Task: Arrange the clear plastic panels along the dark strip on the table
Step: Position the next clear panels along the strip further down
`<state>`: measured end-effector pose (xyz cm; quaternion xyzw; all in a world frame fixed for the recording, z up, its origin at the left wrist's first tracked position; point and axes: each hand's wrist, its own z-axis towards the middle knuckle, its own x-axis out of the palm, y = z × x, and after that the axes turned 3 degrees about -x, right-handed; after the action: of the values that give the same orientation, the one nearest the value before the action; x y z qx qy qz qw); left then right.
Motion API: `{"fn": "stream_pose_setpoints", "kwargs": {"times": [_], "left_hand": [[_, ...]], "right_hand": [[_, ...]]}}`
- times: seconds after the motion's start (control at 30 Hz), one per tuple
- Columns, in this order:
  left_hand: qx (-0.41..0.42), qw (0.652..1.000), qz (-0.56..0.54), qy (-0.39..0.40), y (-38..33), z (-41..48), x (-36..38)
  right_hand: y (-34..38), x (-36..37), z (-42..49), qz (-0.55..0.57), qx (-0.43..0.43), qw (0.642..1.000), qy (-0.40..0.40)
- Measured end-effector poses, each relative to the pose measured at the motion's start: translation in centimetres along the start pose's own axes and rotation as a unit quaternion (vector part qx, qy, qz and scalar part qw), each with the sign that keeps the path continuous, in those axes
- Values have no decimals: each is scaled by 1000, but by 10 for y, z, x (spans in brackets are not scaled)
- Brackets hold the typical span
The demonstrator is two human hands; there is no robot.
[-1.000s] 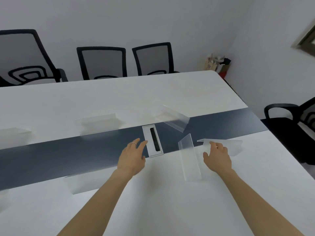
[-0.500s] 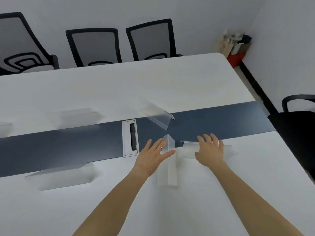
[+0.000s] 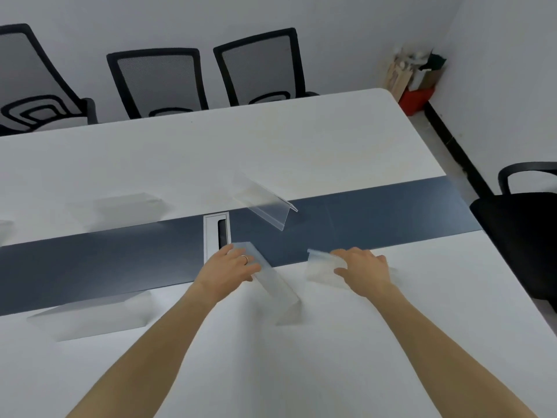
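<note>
White counter (image 3: 301, 140), long, crossed side to side by a dark strip (image 3: 376, 215); office chairs (image 3: 156, 82) along the far edge.

Left hand (image 3: 227, 268): fingers curled over the far end of a skewed panel (image 3: 272, 285), thumb side hidden, so a full grip cannot be confirmed; contact is plain. This panel's long axis runs diagonally, from the strip edge under the hand back toward the person and to the right, well off the strip's line.

Right hand (image 3: 361, 270): laid flat and spread on a second panel (image 3: 322, 268), just right of the skewed one, pressing rather than pinching. Its long axis appears roughly parallel to the strip, along the near edge.

Outward: a cable grommet (image 3: 217, 233) just beyond the left hand; a tilted panel (image 3: 265, 203) across the strip, also askew; a near-left panel (image 3: 90, 315) and a far-left panel (image 3: 126, 206), both lying along the strip.

Judgement: the left hand is nearer the misaligned piece; the coming move turns on swinging its near end leftward until parallel.
</note>
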<state>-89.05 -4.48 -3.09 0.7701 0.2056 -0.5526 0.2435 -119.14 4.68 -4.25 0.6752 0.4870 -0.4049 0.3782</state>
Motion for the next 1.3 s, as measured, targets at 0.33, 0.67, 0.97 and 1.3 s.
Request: {"fn": "stream_pose_setpoints", "kwargs": {"times": [0.33,0.67,0.97,1.3], "left_hand": [[-36,994,-103,14,-46,15,2],[-117,978,-167,38,-53,9,9],[-151,962,-228,4,-59,2,5],[-180,951,-240,80,-56,3,4]], "right_hand": [[-34,-57,61,105,163,977,-87],[-17,-57,83,200,159,967,-21],[-13,-25,65,136,171,975,-38],[-7,-25,68,108,178,977,-47]]}}
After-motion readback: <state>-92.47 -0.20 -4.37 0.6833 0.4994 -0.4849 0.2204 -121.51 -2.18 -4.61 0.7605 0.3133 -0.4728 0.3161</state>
